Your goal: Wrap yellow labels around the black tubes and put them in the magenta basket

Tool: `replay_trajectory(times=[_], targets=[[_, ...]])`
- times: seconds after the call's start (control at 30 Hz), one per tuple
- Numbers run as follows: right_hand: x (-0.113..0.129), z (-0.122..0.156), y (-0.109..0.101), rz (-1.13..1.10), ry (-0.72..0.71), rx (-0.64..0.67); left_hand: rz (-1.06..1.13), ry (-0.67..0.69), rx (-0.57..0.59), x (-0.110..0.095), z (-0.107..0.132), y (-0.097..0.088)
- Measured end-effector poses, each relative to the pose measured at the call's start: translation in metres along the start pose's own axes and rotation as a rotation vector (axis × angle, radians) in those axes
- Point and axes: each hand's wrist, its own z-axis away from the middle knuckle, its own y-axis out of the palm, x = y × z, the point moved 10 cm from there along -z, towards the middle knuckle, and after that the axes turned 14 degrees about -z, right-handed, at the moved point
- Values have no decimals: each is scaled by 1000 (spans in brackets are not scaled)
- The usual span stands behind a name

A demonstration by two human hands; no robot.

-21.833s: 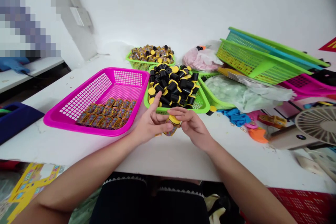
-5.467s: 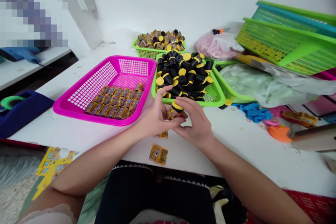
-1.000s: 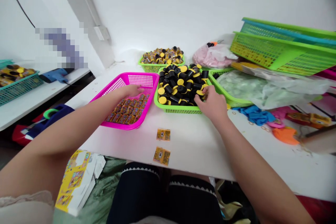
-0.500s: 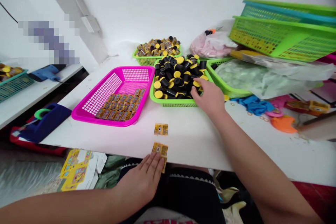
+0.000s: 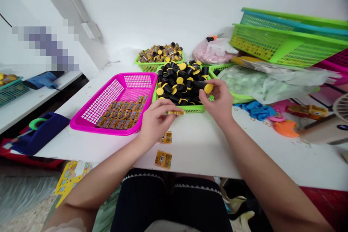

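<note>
My left hand (image 5: 154, 119) pinches a small yellow sticker (image 5: 175, 112) by its edge, just in front of the green basket (image 5: 190, 108) heaped with black tubes with yellow caps. My right hand (image 5: 219, 101) grips one black tube with a yellow cap (image 5: 204, 86), lifted just above the basket's near right corner. Two more yellow stickers (image 5: 164, 159) lie on the white table near its front edge. The pink basket (image 5: 108, 96) to the left holds rows of labelled tubes (image 5: 121, 114).
A second green basket (image 5: 148, 66) of labelled tubes stands behind. Bags, stacked baskets (image 5: 285, 43), blue gloves (image 5: 255, 110) and a fan (image 5: 341, 110) crowd the right side. A tape dispenser (image 5: 38, 130) sits at the left, sticker sheets (image 5: 69, 179) lie on the floor.
My left hand rose from the table's front edge with a sticker and came in front of the green basket. My right hand lifted one black tube out of the pile.
</note>
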Motion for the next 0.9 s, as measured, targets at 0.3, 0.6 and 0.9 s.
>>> replay_trajectory(times=[0.3,0.6,0.9], targets=[[-14,6,24,-751,412,183,309,-341,299,52,3,61],[-4,22,47,-816,607,291,-160,140,294,19,2,44],[-3,32,56,-620,554,571,125,47,392,25,5,59]])
